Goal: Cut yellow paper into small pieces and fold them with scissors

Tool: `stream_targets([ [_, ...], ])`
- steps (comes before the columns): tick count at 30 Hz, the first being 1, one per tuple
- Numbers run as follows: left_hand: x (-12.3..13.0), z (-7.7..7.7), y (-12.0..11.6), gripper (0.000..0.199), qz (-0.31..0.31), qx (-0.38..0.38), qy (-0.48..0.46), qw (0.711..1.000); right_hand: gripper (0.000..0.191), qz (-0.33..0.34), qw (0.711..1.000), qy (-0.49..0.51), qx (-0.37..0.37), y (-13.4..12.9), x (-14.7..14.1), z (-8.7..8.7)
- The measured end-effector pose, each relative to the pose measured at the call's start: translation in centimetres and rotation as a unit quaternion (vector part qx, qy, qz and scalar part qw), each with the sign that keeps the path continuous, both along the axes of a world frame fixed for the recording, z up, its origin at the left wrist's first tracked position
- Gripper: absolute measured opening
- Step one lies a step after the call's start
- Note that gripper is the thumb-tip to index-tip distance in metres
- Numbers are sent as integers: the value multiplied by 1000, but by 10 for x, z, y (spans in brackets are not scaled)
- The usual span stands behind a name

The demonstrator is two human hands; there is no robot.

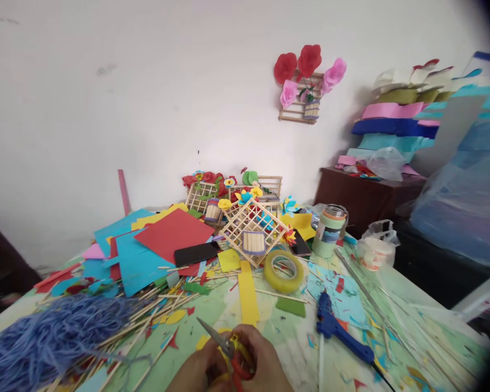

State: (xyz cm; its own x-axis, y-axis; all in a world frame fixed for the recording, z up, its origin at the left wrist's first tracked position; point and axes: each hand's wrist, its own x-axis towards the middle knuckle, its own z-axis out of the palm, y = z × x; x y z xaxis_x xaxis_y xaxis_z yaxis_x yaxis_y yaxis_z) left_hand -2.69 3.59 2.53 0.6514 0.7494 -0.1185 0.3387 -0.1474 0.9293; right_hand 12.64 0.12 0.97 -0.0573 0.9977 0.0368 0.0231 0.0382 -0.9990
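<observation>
Low in the head view, my right hand [261, 362] is shut on the red handles of a pair of scissors [228, 346], whose steel blades point up and to the left. My left hand [198, 367] sits close beside the blades, pinching a small piece of yellow paper [224, 333]. Part of the paper is hidden by my fingers and the scissors. I cannot tell whether the blades are cutting it. A long yellow paper strip [248, 294] lies on the table just beyond my hands.
The paint-stained table [265, 340] holds a blue glue gun [337, 326], blue yarn [53, 337], loose wooden sticks, a roll of tape [283, 270], coloured paper sheets, a phone [196, 253] and stick lattices with paper flowers. A white wall stands behind.
</observation>
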Motion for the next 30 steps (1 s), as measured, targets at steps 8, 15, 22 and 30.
stream_targets([
  [8, -6, -6, -1, 28, 20, 35, 8, 999, 48, 2, 998, -52, 37, -8, 3, 0],
  [15, -8, -20, 7, 57, 97, -64, -131, 985, 53, -26, 995, -99, 12, -6, 7, -20],
  [22, -6, -17, 9, 60, 151, -164, -187, 957, 49, -23, 994, -102, 15, -9, 7, -17],
  [30, -2, -21, 6, 60, 126, -209, -191, 951, 51, -47, 997, -64, -1, -7, 7, -7],
])
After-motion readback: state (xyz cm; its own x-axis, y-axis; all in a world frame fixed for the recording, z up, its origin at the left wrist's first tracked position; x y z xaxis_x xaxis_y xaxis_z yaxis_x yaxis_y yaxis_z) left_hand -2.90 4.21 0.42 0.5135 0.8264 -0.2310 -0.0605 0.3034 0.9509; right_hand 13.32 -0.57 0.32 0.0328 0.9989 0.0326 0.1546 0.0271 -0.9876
